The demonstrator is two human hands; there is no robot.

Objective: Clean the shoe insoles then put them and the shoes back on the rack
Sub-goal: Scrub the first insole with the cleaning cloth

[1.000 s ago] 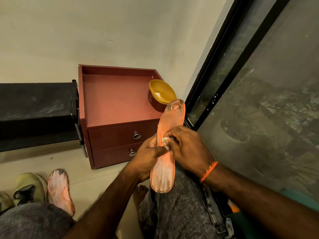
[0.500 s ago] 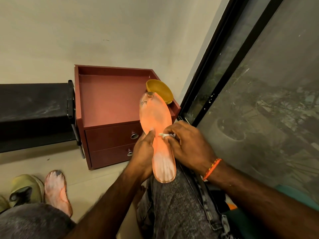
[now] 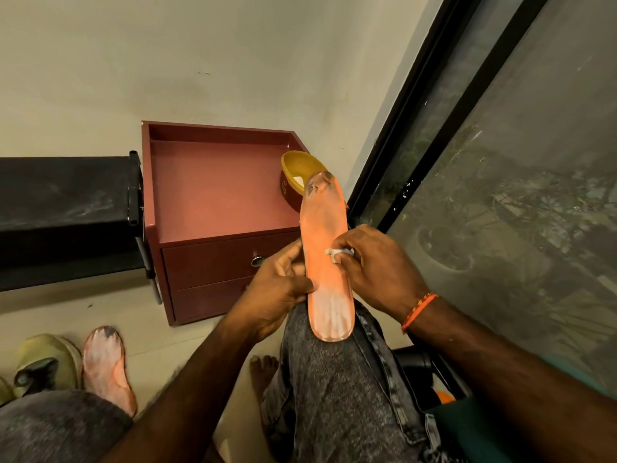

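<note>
The left hand grips the orange insole by its edge, its heel propped on the knee. The right hand pinches a small white cloth against it (mid-length). Second insole lies on the floor beside a shoe.

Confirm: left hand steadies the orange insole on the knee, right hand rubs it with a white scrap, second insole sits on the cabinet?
Not quite. The head view shows the second insole lying on the floor beside a green shoe; the cabinet carries only a yellow bowl.
</note>
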